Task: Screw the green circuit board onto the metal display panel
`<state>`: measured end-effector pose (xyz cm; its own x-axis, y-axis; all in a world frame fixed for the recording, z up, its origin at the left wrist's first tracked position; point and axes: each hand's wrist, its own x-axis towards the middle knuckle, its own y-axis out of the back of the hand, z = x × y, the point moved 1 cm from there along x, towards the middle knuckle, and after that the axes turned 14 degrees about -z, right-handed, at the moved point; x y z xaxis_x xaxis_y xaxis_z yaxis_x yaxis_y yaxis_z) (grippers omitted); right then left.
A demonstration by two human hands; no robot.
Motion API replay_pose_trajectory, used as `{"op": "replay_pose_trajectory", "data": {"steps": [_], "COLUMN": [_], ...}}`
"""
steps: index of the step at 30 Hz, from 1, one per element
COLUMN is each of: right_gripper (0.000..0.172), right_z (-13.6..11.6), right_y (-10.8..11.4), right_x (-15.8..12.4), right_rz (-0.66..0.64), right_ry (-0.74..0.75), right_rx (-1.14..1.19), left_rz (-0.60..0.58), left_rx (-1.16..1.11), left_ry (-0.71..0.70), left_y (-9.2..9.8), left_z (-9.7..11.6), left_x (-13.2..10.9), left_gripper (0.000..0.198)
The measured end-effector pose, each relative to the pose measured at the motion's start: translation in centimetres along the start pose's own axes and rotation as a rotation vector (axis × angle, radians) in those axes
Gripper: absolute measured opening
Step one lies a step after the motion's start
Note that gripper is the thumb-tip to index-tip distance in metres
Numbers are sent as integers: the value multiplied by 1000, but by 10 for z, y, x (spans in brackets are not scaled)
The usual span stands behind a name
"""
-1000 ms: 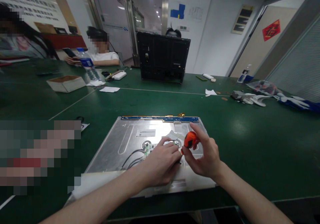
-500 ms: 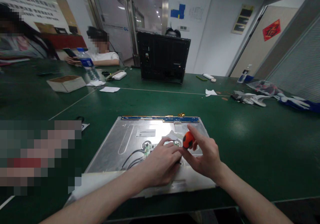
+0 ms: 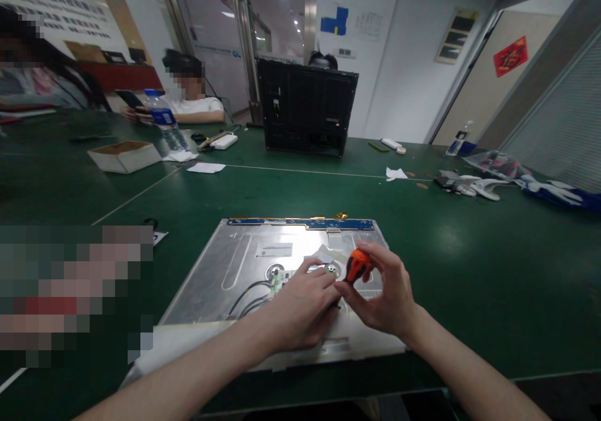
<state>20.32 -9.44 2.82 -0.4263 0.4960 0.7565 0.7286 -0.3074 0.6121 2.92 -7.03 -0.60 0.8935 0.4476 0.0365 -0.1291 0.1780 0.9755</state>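
Observation:
A screwdriver [image 3: 357, 265] with an orange and black handle is held between the fingertips and thumb of my right hand [image 3: 387, 292], tilted over a flat silver display panel [image 3: 201, 292]. My left hand [image 3: 307, 302] rests on the panel with its fingers curled down close to the screwdriver; what they grip is hidden. A small green circuit board [image 3: 280, 279] pokes out from beneath that hand, with black cables [image 3: 251, 296] looping off it. Along the panel's far edge runs a blue circuit strip [image 3: 300, 224]. The screwdriver's tip is out of sight behind my left fingers.
A black monitor housing [image 3: 307, 108] stands upright across the green table [image 3: 469, 270]. At the left are an open box [image 3: 124, 158] and a water bottle [image 3: 164, 120]. Gloves [image 3: 483, 187] and a plastic bag [image 3: 500, 164] lie at the right. Several people sit around the table.
My right fingers have shifted around the screwdriver handle, which now leans differently and shows more of its length. My left hand stays in place on the panel.

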Motion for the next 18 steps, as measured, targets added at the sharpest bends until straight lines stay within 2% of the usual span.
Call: {"op": "replay_pose_trajectory", "data": {"steps": [5,11,18], "right_gripper": [49,56,54], "right_z": [0,-3,-6], "right_y": [1,3,5], "right_x": [3,4,5], "right_rz": [-32,-29,-30], "right_ry": [11,5,-1], "right_rx": [-45,-46,-38], "left_rz": [12,30,14], "left_rx": [19,32,7], "left_ry": [-17,-14,10], "left_y": [-1,-2,-1], "left_z": [0,0,1], "left_x": [2,2,1], "left_gripper": [6,6,7]}}
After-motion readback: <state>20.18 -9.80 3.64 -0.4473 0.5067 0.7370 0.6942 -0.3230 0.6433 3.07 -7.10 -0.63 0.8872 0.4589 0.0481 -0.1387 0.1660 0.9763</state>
